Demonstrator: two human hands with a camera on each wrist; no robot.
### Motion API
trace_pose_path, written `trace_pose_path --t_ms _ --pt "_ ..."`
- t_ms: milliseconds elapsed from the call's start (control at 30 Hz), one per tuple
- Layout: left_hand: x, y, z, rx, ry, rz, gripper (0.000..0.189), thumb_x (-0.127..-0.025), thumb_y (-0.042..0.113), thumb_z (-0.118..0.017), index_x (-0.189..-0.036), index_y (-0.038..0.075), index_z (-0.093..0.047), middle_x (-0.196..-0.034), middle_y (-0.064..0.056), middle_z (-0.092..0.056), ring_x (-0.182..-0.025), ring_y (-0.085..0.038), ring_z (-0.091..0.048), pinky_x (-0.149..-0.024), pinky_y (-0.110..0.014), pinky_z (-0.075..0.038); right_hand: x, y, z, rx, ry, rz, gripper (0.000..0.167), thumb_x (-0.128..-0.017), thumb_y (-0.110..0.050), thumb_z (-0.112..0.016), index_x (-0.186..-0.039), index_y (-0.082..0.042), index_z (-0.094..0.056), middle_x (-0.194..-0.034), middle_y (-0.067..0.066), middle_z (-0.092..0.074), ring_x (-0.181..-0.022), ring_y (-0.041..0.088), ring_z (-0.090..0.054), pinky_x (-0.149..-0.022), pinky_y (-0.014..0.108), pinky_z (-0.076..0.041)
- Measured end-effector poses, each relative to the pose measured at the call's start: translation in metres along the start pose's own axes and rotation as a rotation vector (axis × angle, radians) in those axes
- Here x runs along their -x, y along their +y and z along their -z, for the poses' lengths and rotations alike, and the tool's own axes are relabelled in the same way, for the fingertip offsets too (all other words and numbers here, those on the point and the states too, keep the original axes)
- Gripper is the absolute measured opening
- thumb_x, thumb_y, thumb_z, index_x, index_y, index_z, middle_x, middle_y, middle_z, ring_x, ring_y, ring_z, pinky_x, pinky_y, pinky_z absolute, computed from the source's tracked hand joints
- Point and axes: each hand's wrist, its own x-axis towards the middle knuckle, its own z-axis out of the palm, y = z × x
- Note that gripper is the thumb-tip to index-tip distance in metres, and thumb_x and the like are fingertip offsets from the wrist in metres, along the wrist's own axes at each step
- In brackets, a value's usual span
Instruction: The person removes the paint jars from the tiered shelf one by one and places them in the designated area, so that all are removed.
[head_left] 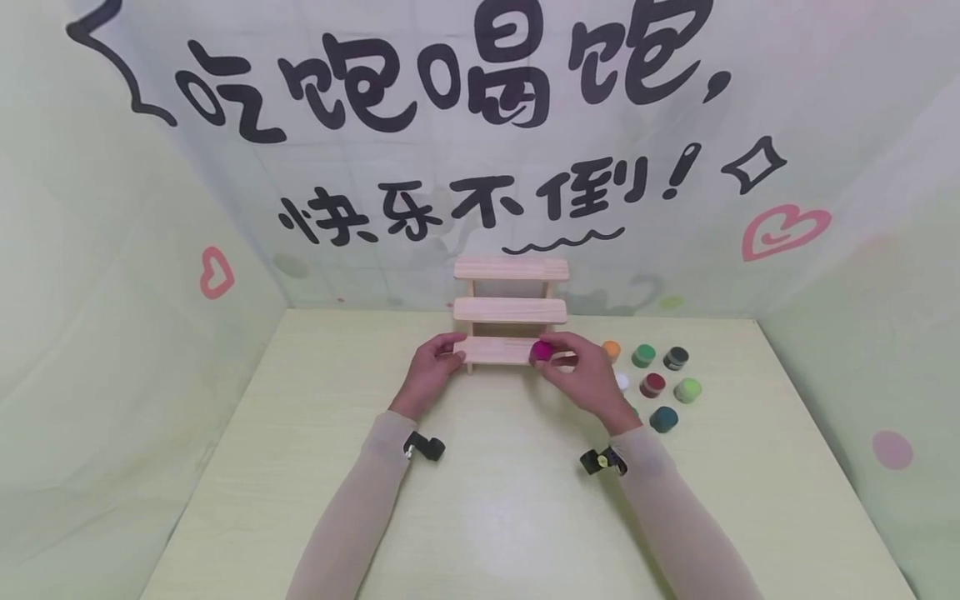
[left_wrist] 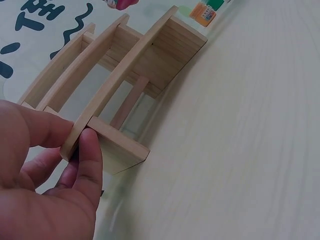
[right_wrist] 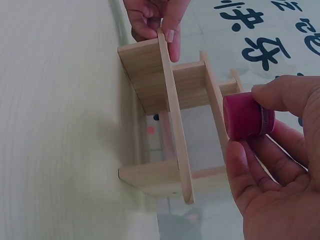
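Note:
A small wooden three-tier step rack stands against the back wall. My left hand pinches the left end of its lowest step, with the thumb and fingers on either side of the board, as the left wrist view also shows. My right hand holds a small magenta jar between thumb and fingers. In the head view the jar is at the right end of the lowest step; I cannot tell whether it touches the wood.
Right of the rack, several small jars are grouped on the table, among them an orange jar, a black jar, a dark red jar and a teal jar. Printed cloth walls enclose the back and sides.

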Motion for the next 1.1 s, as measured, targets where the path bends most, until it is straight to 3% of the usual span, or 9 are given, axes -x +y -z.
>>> trace_pose_path --t_ms 267,600,867,1100 --pt "0.000 0.000 0.001 -0.003 0.002 -0.002 0.037 -0.098 0.005 -0.070 -0.135 0.009 -0.068 -0.126 -0.016 -0.068 -0.108 -0.018 -0.070 -0.088 -0.020 -0.060 0.013 0.004 0.017 0.047 0.044 -0.004 0.044 -0.092 -0.013 -0.082 -0.134 -0.011 -0.070 -0.123 0.007 -0.074 -0.115 0.025 -0.070 -0.095 0.041 -0.065" --pt "-0.001 -0.001 0.000 0.012 0.000 0.018 0.038 -0.099 0.006 -0.070 -0.136 0.010 -0.068 -0.127 -0.015 -0.068 -0.110 -0.019 -0.070 -0.090 -0.020 -0.060 0.030 0.012 0.035 0.037 0.071 -0.012 0.044 -0.092 -0.007 -0.081 -0.134 -0.004 -0.069 -0.122 0.014 -0.072 -0.113 0.031 -0.069 -0.095 0.043 -0.064" --pt "-0.002 -0.001 0.001 0.000 0.006 0.024 0.036 -0.099 0.006 -0.069 -0.135 0.011 -0.069 -0.125 -0.014 -0.066 -0.110 -0.020 -0.069 -0.091 -0.021 -0.060 0.043 0.020 0.048 0.040 0.073 -0.061 0.044 -0.092 -0.008 -0.080 -0.134 -0.003 -0.069 -0.123 0.018 -0.072 -0.108 0.034 -0.072 -0.088 0.020 -0.062" --pt "-0.002 -0.003 0.001 -0.013 0.005 0.010 0.038 -0.098 0.006 -0.071 -0.136 0.012 -0.069 -0.125 -0.014 -0.067 -0.108 -0.019 -0.069 -0.091 -0.022 -0.060 0.057 0.030 0.059 0.039 0.096 -0.039 0.044 -0.092 -0.005 -0.080 -0.134 -0.001 -0.068 -0.123 0.019 -0.071 -0.108 0.010 -0.067 -0.088 0.013 -0.059"
